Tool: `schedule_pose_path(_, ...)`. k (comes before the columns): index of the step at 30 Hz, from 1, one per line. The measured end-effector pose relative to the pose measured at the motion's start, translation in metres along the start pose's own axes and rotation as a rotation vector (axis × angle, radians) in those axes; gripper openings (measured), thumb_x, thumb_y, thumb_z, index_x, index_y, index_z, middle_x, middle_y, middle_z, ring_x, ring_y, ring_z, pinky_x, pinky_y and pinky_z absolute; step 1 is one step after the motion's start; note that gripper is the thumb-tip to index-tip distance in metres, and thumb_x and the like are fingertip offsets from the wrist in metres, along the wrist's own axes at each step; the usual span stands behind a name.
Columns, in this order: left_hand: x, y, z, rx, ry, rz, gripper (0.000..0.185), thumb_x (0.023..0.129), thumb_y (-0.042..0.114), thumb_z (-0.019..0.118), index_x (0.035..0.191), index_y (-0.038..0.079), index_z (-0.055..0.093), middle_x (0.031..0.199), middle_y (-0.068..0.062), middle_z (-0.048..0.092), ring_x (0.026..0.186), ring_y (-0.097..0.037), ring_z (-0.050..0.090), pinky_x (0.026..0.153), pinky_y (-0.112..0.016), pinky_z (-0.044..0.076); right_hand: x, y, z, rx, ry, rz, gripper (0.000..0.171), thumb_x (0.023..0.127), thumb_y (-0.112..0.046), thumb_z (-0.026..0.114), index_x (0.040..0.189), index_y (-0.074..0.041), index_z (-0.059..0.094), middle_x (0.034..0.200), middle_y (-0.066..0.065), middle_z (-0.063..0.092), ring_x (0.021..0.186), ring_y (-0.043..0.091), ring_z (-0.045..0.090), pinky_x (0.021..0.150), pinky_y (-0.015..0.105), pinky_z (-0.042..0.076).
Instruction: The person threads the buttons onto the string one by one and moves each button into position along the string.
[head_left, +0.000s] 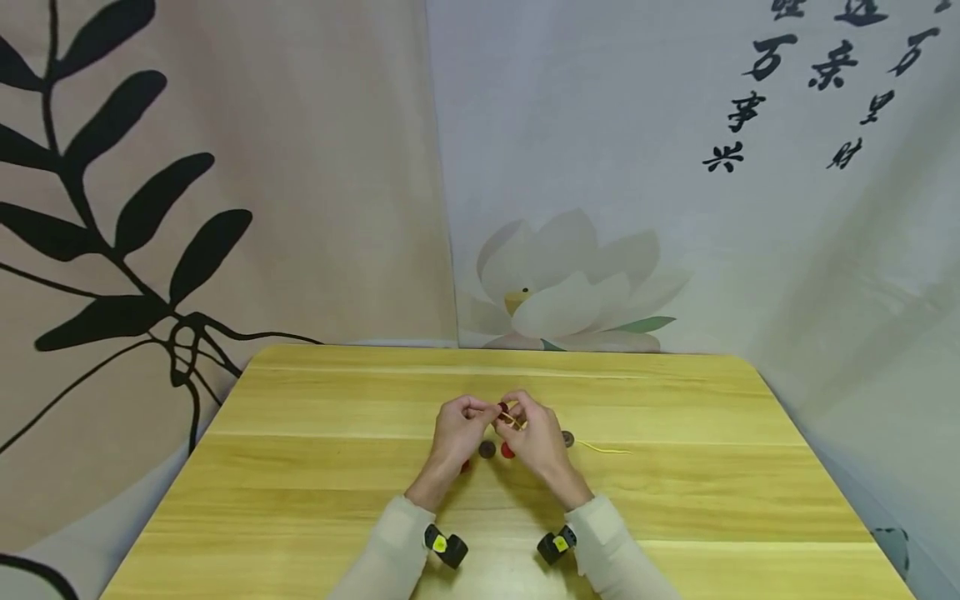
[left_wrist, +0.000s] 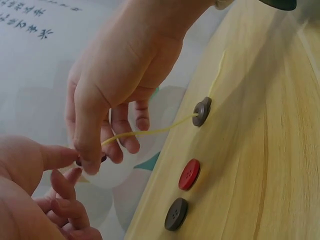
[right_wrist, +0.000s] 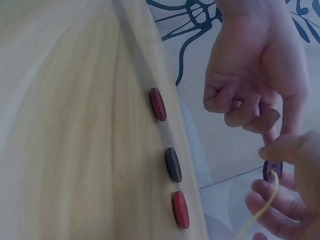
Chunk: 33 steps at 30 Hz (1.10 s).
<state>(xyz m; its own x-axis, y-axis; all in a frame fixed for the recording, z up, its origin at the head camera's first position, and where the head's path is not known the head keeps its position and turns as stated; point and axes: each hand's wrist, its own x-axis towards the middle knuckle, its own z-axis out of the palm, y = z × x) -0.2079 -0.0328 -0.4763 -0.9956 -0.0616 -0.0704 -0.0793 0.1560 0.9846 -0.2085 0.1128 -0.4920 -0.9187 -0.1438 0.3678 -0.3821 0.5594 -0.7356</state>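
Both hands meet a little above the middle of the wooden table (head_left: 300,467). My left hand (head_left: 471,413) pinches a small dark purple button (right_wrist: 272,171) at its fingertips, its other fingers curled. My right hand (head_left: 525,421) pinches a yellow thread (left_wrist: 150,132) right at that button. The thread runs back through a grey-brown button (left_wrist: 202,111) lying on the table, and its tail (head_left: 611,451) trails off to the right. In the right wrist view the thread's end (right_wrist: 267,205) rises to the purple button.
Three loose buttons lie on the table under the hands: a red one (head_left: 466,466), a dark grey one (head_left: 487,449) and another red one (head_left: 507,451). Printed cloth backdrops (head_left: 570,208) hang close behind the table's far edge and right side.
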Motion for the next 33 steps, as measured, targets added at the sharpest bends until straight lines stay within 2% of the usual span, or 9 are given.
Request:
schedule_pose_path(4, 0.001, -0.001, -0.003, 0.037, 0.003, -0.022, 0.021, 0.091, 0.025, 0.071, 0.098, 0.005, 0.071, 0.069, 0.002, 0.052, 0.057, -0.011, 0.043, 0.049, -0.021, 0.032, -0.002, 0.003, -0.002, 0.058, -0.052, 0.047, 0.025, 0.088, -0.012, 0.075, 0.11, -0.012, 0.064, 0.079, -0.004, 0.068, 0.074, 0.011, 0.062, 0.064, 0.026, 0.051)
schedule_pose_path(11, 0.001, -0.003, -0.007, 0.046, -0.04, -0.017, 0.023, 0.094, 0.026, 0.069, 0.105, 0.005, 0.072, 0.072, 0.0, 0.052, 0.059, -0.012, 0.043, 0.049, -0.021, 0.032, -0.003, 0.004, -0.007, 0.181, -0.133, 0.119, 0.024, 0.091, -0.018, 0.072, 0.113, -0.017, 0.063, 0.088, -0.006, 0.07, 0.084, 0.014, 0.062, 0.082, 0.038, 0.049)
schedule_pose_path(17, 0.001, -0.003, -0.009, 0.065, -0.084, -0.007, 0.025, 0.094, 0.026, 0.068, 0.107, 0.005, 0.073, 0.076, 0.0, 0.053, 0.062, -0.011, 0.043, 0.05, -0.02, 0.032, -0.002, 0.006, -0.008, 0.228, -0.163, 0.136, 0.024, 0.091, -0.014, 0.071, 0.113, -0.019, 0.063, 0.092, -0.006, 0.072, 0.088, 0.015, 0.062, 0.084, 0.037, 0.048)
schedule_pose_path(24, 0.0, -0.003, -0.01, 0.065, -0.086, -0.007, 0.025, 0.094, 0.025, 0.068, 0.105, 0.003, 0.074, 0.08, -0.002, 0.058, 0.069, -0.013, 0.048, 0.055, -0.021, 0.037, -0.002, 0.005, -0.01, 0.277, -0.184, 0.143, 0.024, 0.092, -0.013, 0.07, 0.115, -0.014, 0.062, 0.095, 0.0, 0.073, 0.087, 0.017, 0.063, 0.082, 0.035, 0.048)
schedule_pose_path(29, -0.001, -0.004, -0.011, 0.072, -0.09, 0.0, 0.022, 0.095, 0.023, 0.068, 0.102, 0.003, 0.074, 0.081, -0.003, 0.059, 0.072, -0.014, 0.049, 0.058, -0.022, 0.039, -0.002, 0.003, -0.009, 0.314, -0.178, 0.148, 0.027, 0.092, -0.011, 0.069, 0.118, -0.008, 0.061, 0.098, 0.008, 0.073, 0.088, 0.023, 0.063, 0.082, 0.038, 0.048)
schedule_pose_path(33, -0.001, -0.006, -0.011, 0.066, -0.094, -0.005, 0.021, 0.095, 0.022, 0.068, 0.101, 0.002, 0.074, 0.082, -0.004, 0.06, 0.073, -0.014, 0.05, 0.059, -0.023, 0.04, -0.003, 0.002, -0.009, 0.311, -0.181, 0.151, 0.027, 0.092, -0.011, 0.069, 0.118, -0.008, 0.061, 0.099, 0.008, 0.073, 0.088, 0.023, 0.063, 0.082, 0.036, 0.048)
